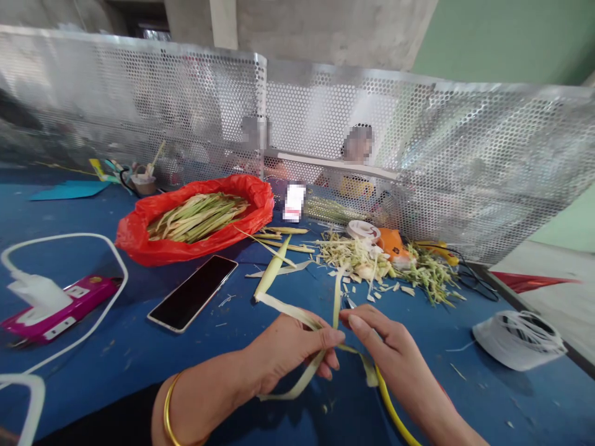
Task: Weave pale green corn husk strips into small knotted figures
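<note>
My left hand, with a gold bangle at the wrist, is closed in a pinch on several pale green leaf strips. They cross at its fingertips; one end stands up and others bend down and left. My right hand is closed just to the right, its fingertips beside the upright strip. A small metal tip shows at its fingers; the rest of that tool is hidden. Below the right hand runs a curved yellow cord-like thing. A pointed husk leaf lies ahead of my left hand.
A red plastic bag holds cut leaves. Around it lie a phone, a magenta power strip with a white cable, leaf scraps, a tape roll and a white roll-like bundle. A perforated metal screen stands behind; people sit beyond.
</note>
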Motion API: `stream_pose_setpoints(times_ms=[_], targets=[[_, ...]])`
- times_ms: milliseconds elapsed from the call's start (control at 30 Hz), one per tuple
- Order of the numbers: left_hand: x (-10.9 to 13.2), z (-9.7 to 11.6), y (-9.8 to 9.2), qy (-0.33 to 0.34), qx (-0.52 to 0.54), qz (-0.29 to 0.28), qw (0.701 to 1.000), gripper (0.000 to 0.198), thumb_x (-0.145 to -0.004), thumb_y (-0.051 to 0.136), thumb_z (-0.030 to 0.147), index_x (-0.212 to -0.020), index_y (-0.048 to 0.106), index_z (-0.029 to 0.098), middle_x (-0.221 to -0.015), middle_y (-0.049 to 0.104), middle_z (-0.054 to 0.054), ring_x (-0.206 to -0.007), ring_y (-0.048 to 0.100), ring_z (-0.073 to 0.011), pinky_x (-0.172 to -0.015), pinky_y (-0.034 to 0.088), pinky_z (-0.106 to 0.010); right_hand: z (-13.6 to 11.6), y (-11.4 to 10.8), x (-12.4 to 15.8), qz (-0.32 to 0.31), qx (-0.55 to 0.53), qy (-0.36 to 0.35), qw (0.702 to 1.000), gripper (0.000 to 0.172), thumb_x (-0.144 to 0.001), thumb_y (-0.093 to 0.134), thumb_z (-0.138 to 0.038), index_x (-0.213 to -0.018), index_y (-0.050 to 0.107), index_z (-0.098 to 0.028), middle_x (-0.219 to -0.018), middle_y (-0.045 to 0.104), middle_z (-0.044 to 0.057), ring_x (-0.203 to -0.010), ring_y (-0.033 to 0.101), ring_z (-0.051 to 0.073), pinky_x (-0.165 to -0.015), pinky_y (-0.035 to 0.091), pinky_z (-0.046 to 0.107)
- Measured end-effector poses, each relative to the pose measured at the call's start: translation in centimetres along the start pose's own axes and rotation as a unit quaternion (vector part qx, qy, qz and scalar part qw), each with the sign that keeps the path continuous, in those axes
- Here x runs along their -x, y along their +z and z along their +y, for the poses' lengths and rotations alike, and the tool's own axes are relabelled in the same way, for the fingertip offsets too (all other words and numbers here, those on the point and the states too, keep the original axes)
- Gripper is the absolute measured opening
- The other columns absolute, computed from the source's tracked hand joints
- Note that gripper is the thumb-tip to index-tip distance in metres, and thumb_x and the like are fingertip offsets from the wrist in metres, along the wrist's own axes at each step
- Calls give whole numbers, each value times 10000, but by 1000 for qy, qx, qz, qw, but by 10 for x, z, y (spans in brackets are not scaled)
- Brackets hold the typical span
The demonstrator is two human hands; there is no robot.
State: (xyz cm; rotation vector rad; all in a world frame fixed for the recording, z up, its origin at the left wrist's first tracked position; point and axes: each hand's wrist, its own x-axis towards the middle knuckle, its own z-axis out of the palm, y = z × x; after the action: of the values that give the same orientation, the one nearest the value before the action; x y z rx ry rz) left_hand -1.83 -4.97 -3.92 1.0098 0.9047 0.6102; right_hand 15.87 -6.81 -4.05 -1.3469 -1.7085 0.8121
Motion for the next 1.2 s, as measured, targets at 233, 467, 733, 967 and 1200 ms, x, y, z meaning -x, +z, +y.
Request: stream_pose_setpoints(times_ms=[233,467,733,967,1200], targets=[[4,-1,5,-41,-21,-48,998,328,-707,695,437,-824,668,132,-610,634,-11,-479,546,-96,-554,434,-237,-2,13,2,-26,-257,153,954,308,-753,715,-422,-641,643,-145,-571,528,-19,-557,444,106,-553,361,228],[-1,-9,8,-29,-7,-5,1000,199,-649,700,323,-676,639,136,-527,573,14,-443,511,-91,-509,417,-231,2,21,5,38,-206,133,969,295,-728,705,-411,-605,604,-163,-555,501,-27,-542,430,115,-531,358,233],[2,-8,10,-28,-5,9,1000,231,-655,715,354,-656,641,136,-551,604,-4,-472,536,-103,-542,434,-239,7,21,-2,60,-158,125,978,354,-734,674,-471,-574,601,-164,-533,518,-16,-517,455,124,-517,380,246],[1,-4,6,-48,40,-14,998,349,-700,663,455,-795,675,119,-642,651,-39,-500,581,-110,-600,455,-254,6,-2,1,179,89,-9,980,307,-899,523,-422,-720,638,-200,-651,583,18,-624,547,172,-584,416,283],[-3,-15,13,-5,-96,-27,995,127,-644,596,257,-561,559,168,-495,534,22,-422,495,-102,-489,436,-244,0,14,5,34,207,-186,960,75,-832,654,-228,-875,707,-258,-875,674,28,-827,627,203,-755,450,340]])
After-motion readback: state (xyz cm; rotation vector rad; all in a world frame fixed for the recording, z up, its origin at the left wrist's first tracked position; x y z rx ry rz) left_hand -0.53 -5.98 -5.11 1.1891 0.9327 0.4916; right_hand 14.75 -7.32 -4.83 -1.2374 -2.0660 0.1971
